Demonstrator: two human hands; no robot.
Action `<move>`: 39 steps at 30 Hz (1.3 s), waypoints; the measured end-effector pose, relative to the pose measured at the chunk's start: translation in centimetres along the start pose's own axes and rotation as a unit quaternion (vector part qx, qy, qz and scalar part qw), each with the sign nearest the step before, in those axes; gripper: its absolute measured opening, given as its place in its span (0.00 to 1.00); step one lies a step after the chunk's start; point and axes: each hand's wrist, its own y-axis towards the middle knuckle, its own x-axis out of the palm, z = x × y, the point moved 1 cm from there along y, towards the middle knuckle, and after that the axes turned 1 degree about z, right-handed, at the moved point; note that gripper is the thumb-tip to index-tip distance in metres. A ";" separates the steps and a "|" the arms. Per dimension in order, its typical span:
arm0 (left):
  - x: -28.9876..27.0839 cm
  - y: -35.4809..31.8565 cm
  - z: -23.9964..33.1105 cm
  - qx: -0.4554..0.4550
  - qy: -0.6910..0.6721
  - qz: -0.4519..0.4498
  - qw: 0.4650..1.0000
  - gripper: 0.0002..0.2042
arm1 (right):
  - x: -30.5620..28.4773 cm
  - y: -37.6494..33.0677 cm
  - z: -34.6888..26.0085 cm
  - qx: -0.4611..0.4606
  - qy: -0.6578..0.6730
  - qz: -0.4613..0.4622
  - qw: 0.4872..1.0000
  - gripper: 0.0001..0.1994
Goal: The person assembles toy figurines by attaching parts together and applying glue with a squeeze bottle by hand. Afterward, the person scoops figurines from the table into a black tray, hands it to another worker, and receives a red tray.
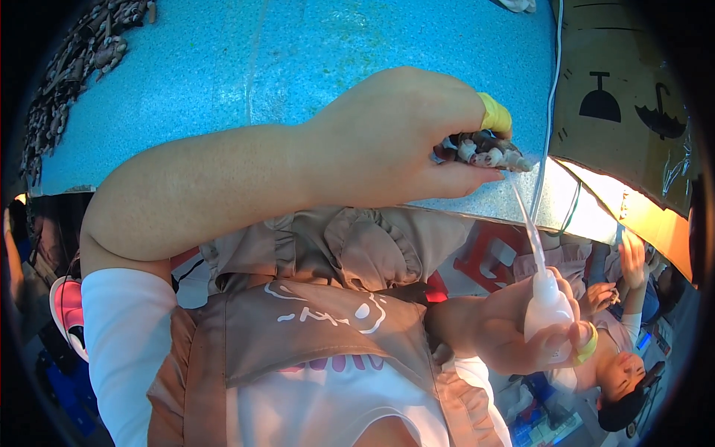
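Note:
My left hand [417, 130] reaches across the blue speckled table and pinches a small, lumpy brown-and-white piece [488, 153] between thumb and fingers. Yellow tape [495, 115] wraps one of its fingers. The kind of piece is unclear, and my hand hides part of it. Below it, my right hand [514, 328] grips a white squeeze bottle [547, 302] with a long, thin nozzle. The nozzle points up, its tip just under the piece with a small gap between. Another band of yellow tape [587, 344] is on a right finger.
A heap of small dark brown pieces [78, 71] lies on the blue table [298, 45] at the far left. A white cable [553, 97] runs along the right side, beside a cardboard box [611, 149]. A co-worker [618, 365] sits at lower right, hands raised.

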 end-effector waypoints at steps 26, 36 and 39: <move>0.0 0.1 0.0 0.022 -0.013 -0.002 1.000 0.16 | 0.5 -0.1 -0.1 0.020 0.037 -0.009 0.999 0.07; 0.0 0.1 0.1 0.028 -0.011 -0.002 1.000 0.16 | 0.9 0.0 -0.2 0.014 0.052 0.026 0.998 0.06; 0.0 0.1 0.1 0.008 -0.019 -0.009 1.000 0.16 | 0.7 0.0 -0.2 0.023 0.070 0.025 0.997 0.05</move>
